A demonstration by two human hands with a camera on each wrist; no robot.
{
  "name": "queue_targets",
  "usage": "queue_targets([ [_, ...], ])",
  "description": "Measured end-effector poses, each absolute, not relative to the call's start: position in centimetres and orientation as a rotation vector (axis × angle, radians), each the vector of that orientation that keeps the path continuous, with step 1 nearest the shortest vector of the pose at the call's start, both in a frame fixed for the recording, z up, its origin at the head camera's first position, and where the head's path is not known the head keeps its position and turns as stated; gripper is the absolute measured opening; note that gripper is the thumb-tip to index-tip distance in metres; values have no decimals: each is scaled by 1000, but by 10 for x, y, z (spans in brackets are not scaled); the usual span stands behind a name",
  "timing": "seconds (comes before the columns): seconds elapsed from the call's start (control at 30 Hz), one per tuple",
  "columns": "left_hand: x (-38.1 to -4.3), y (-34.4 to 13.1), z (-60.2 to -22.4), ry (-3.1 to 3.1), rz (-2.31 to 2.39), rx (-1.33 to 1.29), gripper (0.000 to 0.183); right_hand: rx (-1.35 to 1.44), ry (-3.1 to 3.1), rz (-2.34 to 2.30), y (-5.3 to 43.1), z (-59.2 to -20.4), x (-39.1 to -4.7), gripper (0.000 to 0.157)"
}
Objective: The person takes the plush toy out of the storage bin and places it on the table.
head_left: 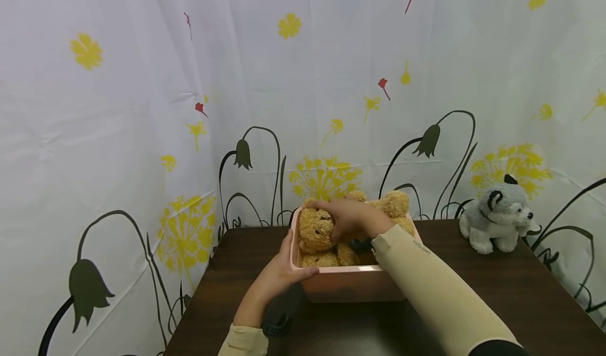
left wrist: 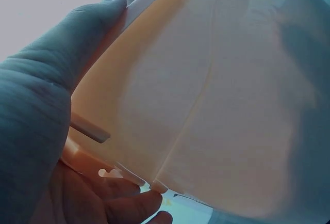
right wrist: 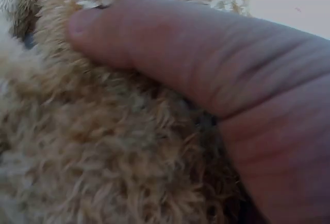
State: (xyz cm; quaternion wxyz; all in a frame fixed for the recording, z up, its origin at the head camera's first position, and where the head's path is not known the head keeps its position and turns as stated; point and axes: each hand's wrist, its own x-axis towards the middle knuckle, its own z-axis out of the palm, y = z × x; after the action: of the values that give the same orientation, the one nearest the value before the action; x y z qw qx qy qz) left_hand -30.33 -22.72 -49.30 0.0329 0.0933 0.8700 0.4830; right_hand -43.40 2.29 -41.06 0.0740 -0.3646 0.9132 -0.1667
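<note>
Teddy bear [head_left: 314,232] first, guys: it's golden, curly-furred, and tucked into the left part of a pink plastic bin [head_left: 352,286] on the dark wood table [head_left: 251,253]. Going left to right, we've got the left hand [head_left: 280,269] at the bin's near left corner, with a cream sleeve [head_left: 243,340] behind it. Its thumb lies on the rim and the fingers curl in against the outer wall, so yeah, that's a grip on the bin — the left wrist cam shows it nicely.

Next over, the right hand [head_left: 347,216] reaches in from above and grasps the bear by the head. We can see the thumb pressed into the fur up close in the right wrist cam, though the other fingertips are mostly hidden. Just right of that hand we spot a second golden teddy [head_left: 395,204], also in the bin, partly behind the other cream sleeve [head_left: 435,287]. Far right — well apart from the bin — a grey-and-white plush husky [head_left: 502,214] stands on the table near the flower-print curtain [head_left: 307,93].
</note>
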Motion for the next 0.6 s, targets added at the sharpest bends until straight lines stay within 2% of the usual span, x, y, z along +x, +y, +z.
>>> queue_targets([
  [0.17,-305,-222,-491,2705,1434,307,134,-1212,2944,-546,39,-389,-426,119],
  [0.37,-306,-219,-491,2717,1419,289,133,-1370,3211,-1007,71,-367,-398,123],
  [0.43,-305,-220,-492,2733,1391,278,133,-1446,3232,-1255,84,-364,-383,118],
  [0.6,-302,-223,-492,2758,1391,256,135,-1763,3072,-1923,114,-354,-340,93],
])
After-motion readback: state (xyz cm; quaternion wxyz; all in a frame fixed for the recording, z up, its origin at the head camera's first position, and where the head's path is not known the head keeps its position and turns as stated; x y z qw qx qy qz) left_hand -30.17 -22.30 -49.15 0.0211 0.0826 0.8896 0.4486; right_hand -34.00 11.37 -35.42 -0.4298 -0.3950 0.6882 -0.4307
